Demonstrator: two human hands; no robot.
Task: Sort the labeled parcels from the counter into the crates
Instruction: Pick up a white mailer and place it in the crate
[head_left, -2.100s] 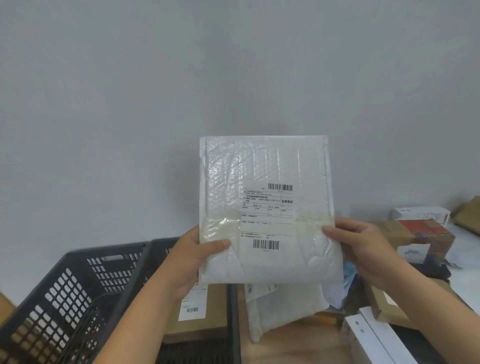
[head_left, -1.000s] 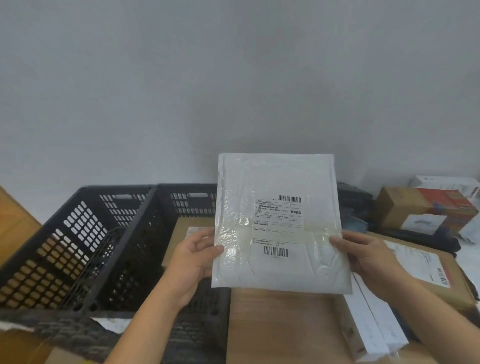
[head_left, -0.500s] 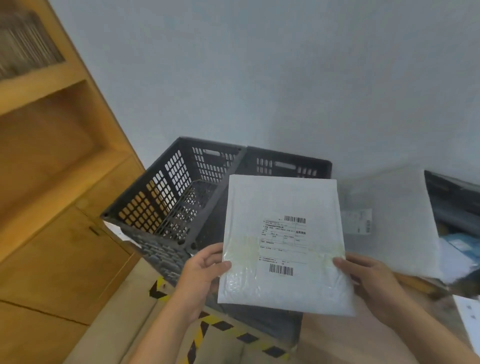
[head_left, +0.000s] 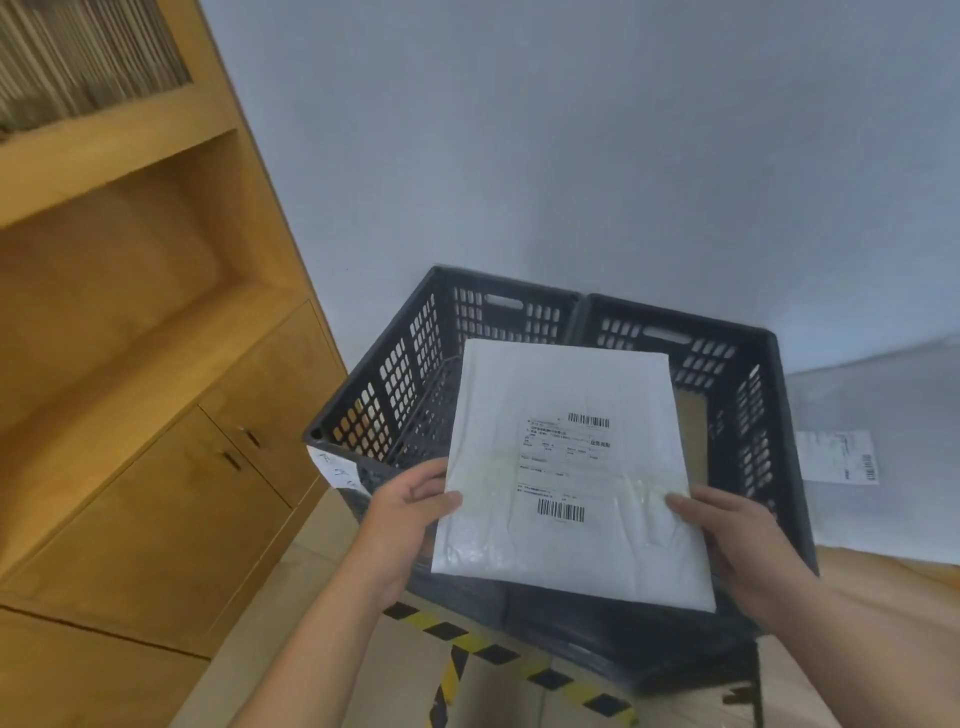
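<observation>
Lower centre: gripping the white padded parcel (head_left: 571, 467) by its side edges with the left hand (head_left: 410, 512) and the right hand (head_left: 737, 540), thumbs pressing on the label face, remaining fingers hiding behind. Holding it tilted in the air, overlapping the near rims of two dark crates. Beneath, at bottom centre: showing black-and-yellow tape (head_left: 467, 644). Leaving open room only in the left crate (head_left: 415, 364); exposing just a strip of brown box (head_left: 691, 436) inside the right crate (head_left: 748, 384). Cutting off at the right edge: grey bag (head_left: 883, 400). Blurring at upper left: wooden cabinet (head_left: 156, 467).
</observation>
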